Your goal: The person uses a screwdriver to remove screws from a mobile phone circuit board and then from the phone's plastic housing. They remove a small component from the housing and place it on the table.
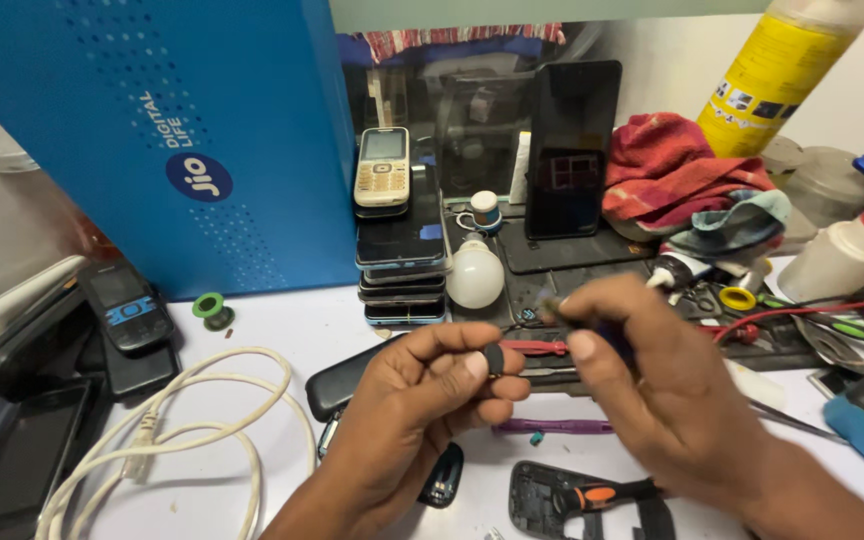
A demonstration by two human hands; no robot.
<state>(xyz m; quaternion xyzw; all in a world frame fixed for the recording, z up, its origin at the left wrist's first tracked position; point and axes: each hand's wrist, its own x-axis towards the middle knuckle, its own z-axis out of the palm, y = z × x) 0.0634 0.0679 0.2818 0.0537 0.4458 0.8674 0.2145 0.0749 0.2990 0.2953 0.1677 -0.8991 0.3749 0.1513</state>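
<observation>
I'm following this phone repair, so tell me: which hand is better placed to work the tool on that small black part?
Probably the right hand: it grips the thin tool, tip close to the small black part. The left hand is pinching that part.

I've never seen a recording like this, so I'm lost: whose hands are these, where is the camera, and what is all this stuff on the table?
There is no machine here. A camera worn on the person's head looks down at their own two bare hands. The left hand pinches a small dark part between thumb and fingers. The right hand grips a thin tool; blur hides what kind. On the white table lie a stack of phones, a white cable, a light bulb, a red cloth and an opened phone shell.
</observation>
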